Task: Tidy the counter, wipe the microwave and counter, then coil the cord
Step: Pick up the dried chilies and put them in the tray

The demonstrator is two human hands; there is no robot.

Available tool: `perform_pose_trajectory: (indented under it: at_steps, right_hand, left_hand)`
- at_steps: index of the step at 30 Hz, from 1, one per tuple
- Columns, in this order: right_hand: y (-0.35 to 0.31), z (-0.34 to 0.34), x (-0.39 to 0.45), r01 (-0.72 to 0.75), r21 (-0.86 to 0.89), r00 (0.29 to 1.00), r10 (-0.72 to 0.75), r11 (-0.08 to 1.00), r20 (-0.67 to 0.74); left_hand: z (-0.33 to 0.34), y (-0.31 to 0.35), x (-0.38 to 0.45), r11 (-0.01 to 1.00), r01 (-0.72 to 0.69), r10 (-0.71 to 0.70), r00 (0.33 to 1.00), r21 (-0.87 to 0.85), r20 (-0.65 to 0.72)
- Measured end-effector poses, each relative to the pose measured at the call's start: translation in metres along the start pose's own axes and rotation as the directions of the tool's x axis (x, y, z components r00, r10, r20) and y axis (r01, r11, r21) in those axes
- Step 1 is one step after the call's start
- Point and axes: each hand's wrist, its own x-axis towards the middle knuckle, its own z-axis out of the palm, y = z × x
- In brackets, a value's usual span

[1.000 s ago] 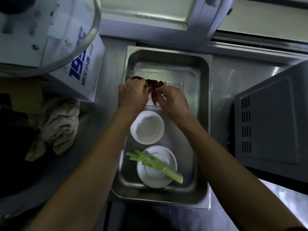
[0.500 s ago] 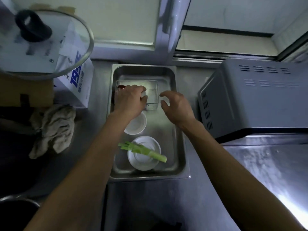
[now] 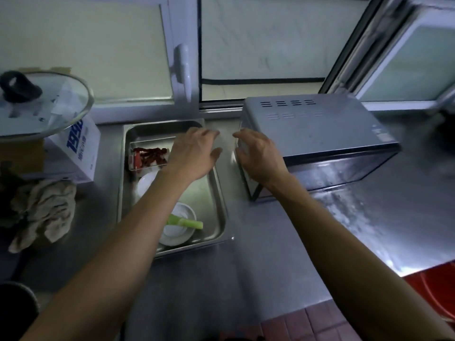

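Red container (image 3: 440,289), partly in view at the lower right edge, below the desk front, above reddish floor tiles (image 3: 302,323).

Desk (image 3: 246,267), stainless steel, carrying everything listed below; bright glare on its right part.

Cloth (image 3: 41,212), pale and crumpled, lying on the left part of the desk, well apart from both hands.

Metal tray (image 3: 219,210), rectangular and deep, left of centre on the desk. Contents, near to far: white plate (image 3: 178,232) bearing a green vegetable stalk (image 3: 189,223) laid across it; white bowl (image 3: 146,183), partly hidden by the left forearm; clear container (image 3: 147,156) holding dried red chillies (image 3: 152,155) at the far left of the tray.

Left hand (image 3: 194,153), held above the far right part of the tray, fingers spread and relaxed, gripping nothing.

Right hand (image 3: 258,156), held just beside the left end of the microwave, fingers loosely curved and apart, holding nothing; whether it touches the casing cannot be told.

Microwave (image 3: 317,129), grey, vent slots on top, standing on the desk right of the tray, its far side toward the window.

White box (image 3: 78,148) with blue lettering, left of the tray, behind the cloth.

Glass lid (image 3: 41,104) with a black knob, at the far left above the box.

Window (image 3: 261,38), frosted panes, with a white handle (image 3: 183,67) on its frame, running along the back of the desk.
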Motion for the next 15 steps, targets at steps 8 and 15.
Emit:
perform_pose_trajectory:
  at_steps: [8, 15]
  right_hand:
    - [0.069, -0.078, -0.123, -0.145, -0.007, 0.989, 0.145, 0.989, -0.035]
    - [0.14, -0.139, -0.245, -0.307, 0.021, 0.949, 0.308, 0.951, -0.066]
  left_hand:
    - [0.005, 0.133, -0.046, 0.992, -0.118, 0.115, 0.991, 0.035, 0.075]
    - [0.025, 0.268, -0.081, 0.969, -0.246, 0.24, 0.96, 0.03, 0.141]
